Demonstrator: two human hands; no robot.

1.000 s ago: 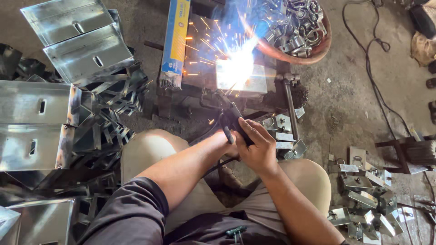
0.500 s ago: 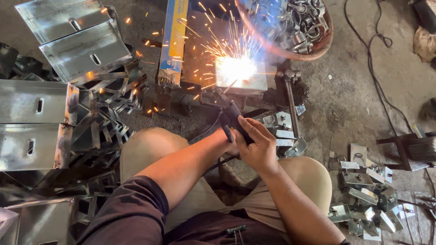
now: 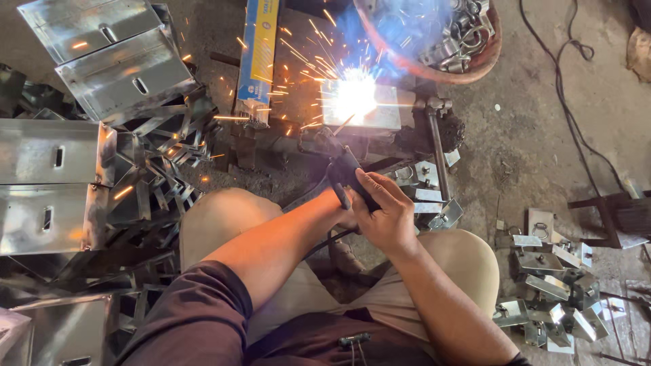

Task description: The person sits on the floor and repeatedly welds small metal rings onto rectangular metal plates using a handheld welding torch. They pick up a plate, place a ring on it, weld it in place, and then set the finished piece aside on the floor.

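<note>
while the arc burns white at the tip of the welding rod (image 3: 344, 124), the black electrode holder (image 3: 347, 173) sits just in front of the person's knees, pointing up and away toward the small metal plate (image 3: 380, 112) on the dark stand, which lies between the knees and the bowl. the right hand (image 3: 386, 213) is closed around the holder's grip, fingers curled tight over it; the left hand (image 3: 346, 218) is tucked behind the right, pressed against the grip, and how far it is closed cannot be told. against the frame half a second ago, the grip and the two hands look the same, but the glare has drawn into a tighter ball on the plate's left part and the sparks now stream mostly leftward, toward the blue and yellow box (image 3: 258, 51) and over the heap of bent metal brackets (image 3: 159, 163). beyond the plate, the round reddish bowl (image 3: 483, 59) holds a pile of shiny metal rings and clamps, heaped to its rim, washed blue by the light. on the left, shallow sheet-metal trays (image 3: 102, 61) with slotted faces lie stacked. to the right, small plates with rings (image 3: 549, 271) lie scattered on the concrete floor, and a black cable (image 3: 566, 102) snakes past.
</note>
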